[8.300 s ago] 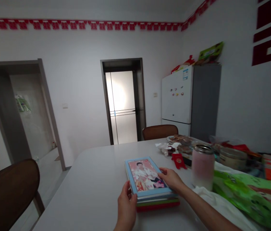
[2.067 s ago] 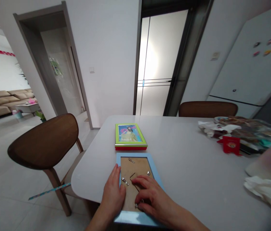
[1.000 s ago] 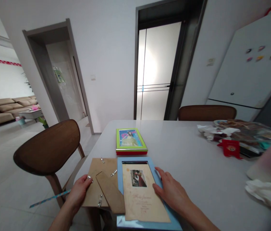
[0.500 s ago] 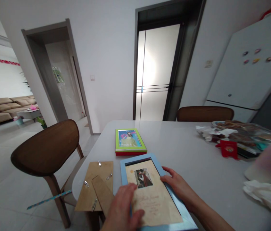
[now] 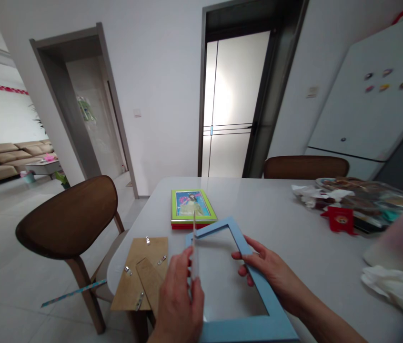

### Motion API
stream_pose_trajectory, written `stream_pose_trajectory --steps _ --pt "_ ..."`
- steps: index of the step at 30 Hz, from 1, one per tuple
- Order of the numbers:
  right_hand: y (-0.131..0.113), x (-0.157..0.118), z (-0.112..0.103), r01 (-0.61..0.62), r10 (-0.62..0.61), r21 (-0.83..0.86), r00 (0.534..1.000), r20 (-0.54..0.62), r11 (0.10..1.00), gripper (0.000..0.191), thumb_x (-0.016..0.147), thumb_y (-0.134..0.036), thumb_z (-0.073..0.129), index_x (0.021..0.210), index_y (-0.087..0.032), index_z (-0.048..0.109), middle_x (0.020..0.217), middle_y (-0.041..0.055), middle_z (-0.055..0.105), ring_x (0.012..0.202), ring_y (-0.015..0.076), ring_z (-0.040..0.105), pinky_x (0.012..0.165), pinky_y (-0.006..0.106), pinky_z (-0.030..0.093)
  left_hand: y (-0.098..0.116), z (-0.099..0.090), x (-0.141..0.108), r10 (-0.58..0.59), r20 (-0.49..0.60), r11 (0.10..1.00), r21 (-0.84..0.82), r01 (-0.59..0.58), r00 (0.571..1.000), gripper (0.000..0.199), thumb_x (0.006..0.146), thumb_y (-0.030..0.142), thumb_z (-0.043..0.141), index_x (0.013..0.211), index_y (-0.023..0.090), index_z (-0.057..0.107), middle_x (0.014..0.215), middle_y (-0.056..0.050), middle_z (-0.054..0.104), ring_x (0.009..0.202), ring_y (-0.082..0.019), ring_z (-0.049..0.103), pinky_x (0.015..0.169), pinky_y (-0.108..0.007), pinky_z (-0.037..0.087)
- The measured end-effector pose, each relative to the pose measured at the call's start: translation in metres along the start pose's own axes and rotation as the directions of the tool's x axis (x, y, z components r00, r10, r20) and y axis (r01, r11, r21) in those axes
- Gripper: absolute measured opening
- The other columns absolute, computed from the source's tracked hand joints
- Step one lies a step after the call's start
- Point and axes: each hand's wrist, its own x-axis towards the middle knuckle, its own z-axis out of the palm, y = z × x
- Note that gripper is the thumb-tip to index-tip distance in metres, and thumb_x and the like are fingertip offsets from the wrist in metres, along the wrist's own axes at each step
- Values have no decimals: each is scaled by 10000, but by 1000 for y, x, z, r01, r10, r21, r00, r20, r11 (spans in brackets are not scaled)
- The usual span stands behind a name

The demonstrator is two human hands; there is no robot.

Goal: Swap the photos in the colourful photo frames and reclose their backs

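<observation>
Light-blue picture frame (image 5: pixel 247 331): opening bare, tilted up off white table (image 5: pixel 269 209). Right hand (image 5: pixel 267 267): fingers curled, gripping frame's right rail, steadying it. Left hand (image 5: pixel 178 302): fingers closed on thin clear pane (image 5: pixel 195 247), pane upright, edge-on, just beside frame's left rail, grip keeping face unobstructed. Hardboard backing (image 5: pixel 139 274) with metal clips and easel strut: flat left of frame, clear of hands. Green-framed picture (image 5: pixel 192 205): flat behind frame, out of working space.

The right hand (image 5: pixel 269 269) is holding the side of a light-blue picture frame (image 5: pixel 258 293), while the left hand (image 5: pixel 177 302) is pinching a thin clear pane (image 5: pixel 195 250) upright. A wooden backing board (image 5: pixel 140 271) is lying on the white table (image 5: pixel 258 200), just beside a green-framed picture (image 5: pixel 190 206).
</observation>
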Motion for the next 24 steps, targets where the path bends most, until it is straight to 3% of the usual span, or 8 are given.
stream_pose_trajectory --steps 2,6,10,13,16,20,22,24 --pt "9 9 -10 -24 19 -91 998 -62 996 636 644 -282 530 1232 -178 311 814 39 614 507 116 535 412 217 413 -20 -14 -3 -166 -121 986 -28 164 979 470 733 247 418 1185 130 362 1110 -120 524 987 -245 515 843 -373 414" --pt "31 24 -27 -3 -53 -395 990 -131 919 556 686 -295 433 1208 -117 359 707 27 614 524 138 550 482 240 429 -62 -25 -17 -385 -162 922 -100 373 909 523 721 341 454 1189 141 334 1056 -97 560 914 -244 563 775 -359 451" --pt "45 31 -35 9 -218 -784 962 -161 620 484 693 -287 403 1132 -95 476 825 81 629 731 200 587 678 287 429 -79 -26 -28 -419 -150 903 28 428 895 588 722 374 453 1225 111 296 1204 -141 467 1071 -270 470 852 -374 404" --pt "49 33 -38 -12 -274 -904 951 -142 428 481 707 -296 396 1121 -71 493 904 117 617 821 226 573 752 312 409 -79 -31 -28 -433 -25 885 178 430 901 561 741 397 433 1217 117 339 1152 -155 519 983 -294 536 791 -412 436" --pt "52 33 -41 10 -292 -938 951 -98 346 477 713 -285 392 1121 -57 491 948 127 603 859 229 559 793 325 401 -78 -37 -25 -380 70 878 341 336 922 448 751 387 423 1122 139 467 1058 -130 587 937 -286 561 767 -422 452" --pt "52 30 -41 91 -381 -952 924 -28 292 452 703 -289 408 1076 -63 529 1025 143 561 940 252 516 850 363 373 -79 -39 -27 -158 99 866 492 90 982 405 733 331 444 1078 131 515 1119 -140 545 1041 -273 493 858 -440 406" --pt "48 27 -32 159 -438 -935 899 3 318 437 696 -298 418 1050 -79 549 1037 142 555 956 251 506 862 367 367 -76 -35 -30 -49 202 861 504 -61 978 473 673 260 490 1131 140 481 1227 -143 459 1130 -281 408 911 -457 357" --pt "44 24 -17 232 -429 -881 902 37 412 429 700 -305 414 1052 -99 547 1002 126 579 876 223 542 811 348 404 -70 -29 -32 5 353 857 481 -186 936 621 580 167 506 1195 156 419 1310 -127 354 1195 -293 311 942 -485 308"
